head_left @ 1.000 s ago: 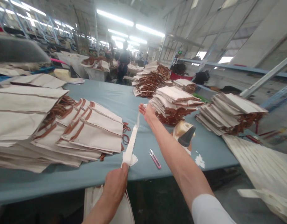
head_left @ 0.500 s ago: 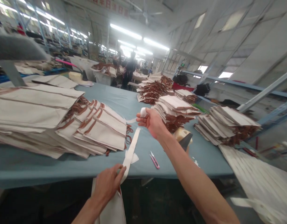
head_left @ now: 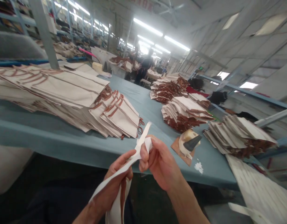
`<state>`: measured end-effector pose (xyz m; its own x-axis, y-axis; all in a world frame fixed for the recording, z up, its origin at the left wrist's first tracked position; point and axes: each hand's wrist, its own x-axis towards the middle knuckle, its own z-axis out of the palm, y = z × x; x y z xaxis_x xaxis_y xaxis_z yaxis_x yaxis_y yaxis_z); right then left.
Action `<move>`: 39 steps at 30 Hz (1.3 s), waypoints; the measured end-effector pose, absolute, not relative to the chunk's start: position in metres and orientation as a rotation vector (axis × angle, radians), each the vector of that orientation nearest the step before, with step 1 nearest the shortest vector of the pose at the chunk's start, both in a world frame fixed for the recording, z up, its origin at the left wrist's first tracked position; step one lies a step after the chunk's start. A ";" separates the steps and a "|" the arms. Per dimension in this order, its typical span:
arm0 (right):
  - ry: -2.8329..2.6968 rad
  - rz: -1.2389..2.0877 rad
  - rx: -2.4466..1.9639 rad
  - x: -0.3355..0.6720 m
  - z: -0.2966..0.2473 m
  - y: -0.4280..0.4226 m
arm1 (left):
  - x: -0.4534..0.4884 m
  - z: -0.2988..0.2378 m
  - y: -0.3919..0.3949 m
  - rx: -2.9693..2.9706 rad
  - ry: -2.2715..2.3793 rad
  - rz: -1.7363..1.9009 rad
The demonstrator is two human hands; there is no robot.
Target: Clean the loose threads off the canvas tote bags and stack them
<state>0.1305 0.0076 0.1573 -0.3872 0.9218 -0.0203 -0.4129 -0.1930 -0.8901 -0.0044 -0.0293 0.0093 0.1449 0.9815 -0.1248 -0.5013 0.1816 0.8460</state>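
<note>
Two bare hands meet near the front edge of a blue-covered table (head_left: pixel 148 107) in the head view, both forearms cut off by the bottom edge. Part of the white strip (head_left: pixel 144 133) is hidden by the left hand (head_left: pixel 117 175), and whether the white piece (head_left: pixel 148 144) at the right fingertips joins it cannot be told. Below the left hand, a cream fabric piece (head_left: pixel 114 214) with a brown band runs out of frame; how it is held is unclear. A person (head_left: pixel 144 67) in the background is blurred. Behind the table, a pale bin (head_left: pixel 117 72) is heaped with brown and cream pieces; what the whitish container (head_left: pixel 102 56) beside it holds is hard to make out. The strip slants up from over the left wrist, its free end beyond both hands. The left hand is closed lightly around it between thumb and fingers, while the right hand (head_left: pixel 159 158), fingers curled, pinches the white piece just beside the strip.
</note>
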 end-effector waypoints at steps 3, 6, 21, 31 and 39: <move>-0.976 1.743 -0.764 0.126 0.144 -0.011 | -0.031 0.022 -0.049 0.591 0.834 1.315; -0.896 1.784 -0.787 0.116 0.127 -0.017 | -0.051 0.035 -0.069 0.485 0.844 1.362; -1.378 0.974 -1.319 0.090 0.061 -0.020 | -0.111 0.047 -0.096 0.602 0.940 1.474; -1.992 0.741 -0.512 0.058 0.106 -0.054 | -0.111 0.067 -0.086 0.760 1.055 1.394; -2.140 0.321 -0.376 0.049 0.116 -0.045 | -0.102 0.084 -0.089 0.758 1.142 1.501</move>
